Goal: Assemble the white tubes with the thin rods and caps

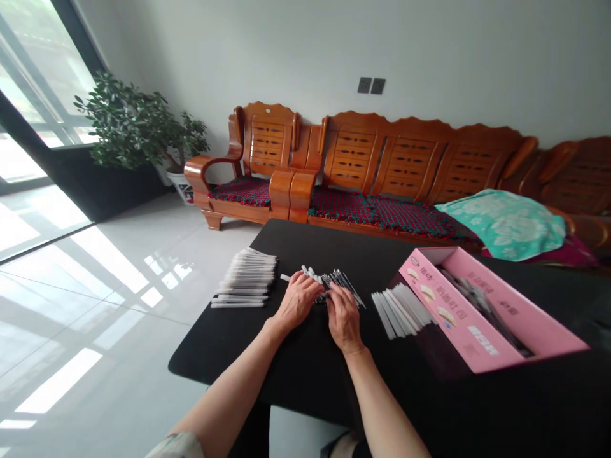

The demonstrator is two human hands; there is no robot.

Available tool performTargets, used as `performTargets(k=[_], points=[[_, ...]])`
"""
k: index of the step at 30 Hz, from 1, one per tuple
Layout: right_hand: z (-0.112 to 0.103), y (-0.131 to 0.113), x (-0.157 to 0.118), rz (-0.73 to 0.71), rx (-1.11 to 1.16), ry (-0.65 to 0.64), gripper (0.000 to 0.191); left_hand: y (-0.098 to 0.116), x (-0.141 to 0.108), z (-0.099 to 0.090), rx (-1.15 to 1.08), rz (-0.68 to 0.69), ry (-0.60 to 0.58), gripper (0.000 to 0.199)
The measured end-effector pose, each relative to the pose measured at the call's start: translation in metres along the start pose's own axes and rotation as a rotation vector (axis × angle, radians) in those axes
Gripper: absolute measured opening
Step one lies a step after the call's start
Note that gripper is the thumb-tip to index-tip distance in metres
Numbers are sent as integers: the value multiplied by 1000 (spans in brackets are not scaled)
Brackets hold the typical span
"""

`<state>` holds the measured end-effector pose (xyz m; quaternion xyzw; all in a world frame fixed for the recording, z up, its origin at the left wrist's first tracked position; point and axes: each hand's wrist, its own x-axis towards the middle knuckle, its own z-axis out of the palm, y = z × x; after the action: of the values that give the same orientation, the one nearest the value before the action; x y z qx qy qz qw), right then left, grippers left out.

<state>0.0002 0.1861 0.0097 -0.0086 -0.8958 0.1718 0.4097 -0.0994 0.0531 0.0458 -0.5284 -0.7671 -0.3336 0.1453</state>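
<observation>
Both hands meet over the middle of a black table (214,346). My left hand (298,299) has its fingers closed at a small pile of white pieces (311,273); what they grip is too small to name. Close beside it, my right hand (344,318) is pinched near several thin dark sticks (344,283), its fingertips' content also unclear. A stack of white sticks with dark ends (248,277) lies at the table's left edge. To the right of my right hand lies a row of pale translucent tubes (401,310).
An open pink box (458,312) with dark items inside stands at the right of the table. Behind it is a wooden sofa (410,159) with a turquoise cloth (506,222). A potted plant (138,127) stands at the back left.
</observation>
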Motion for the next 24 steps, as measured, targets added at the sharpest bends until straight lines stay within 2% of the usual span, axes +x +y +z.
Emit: performTargets(k=[3,6,7,9,11,13,16,24], points=[[0,1,1,0,6,19,22,2,-6,3,-16,-60,122,16],[-1,2,2,32,2,103,23,1,-10,4,-94,-309,343,17],[-2,2,2,43,1,129,23,0,-10,6,-166,-406,379,20],[-2,2,2,44,1,150,24,-1,-11,12,-415,-554,346,32],[-2,2,2,21,-1,134,24,-3,-10,19,-748,-629,276,39],[0,2,1,-3,-10,104,23,-4,-8,26,-1039,-660,282,44],[3,3,1,-14,-27,65,24,-6,-5,32,-1252,-672,340,45],[4,2,0,-22,-27,39,21,-7,-6,33,-1292,-658,357,40]])
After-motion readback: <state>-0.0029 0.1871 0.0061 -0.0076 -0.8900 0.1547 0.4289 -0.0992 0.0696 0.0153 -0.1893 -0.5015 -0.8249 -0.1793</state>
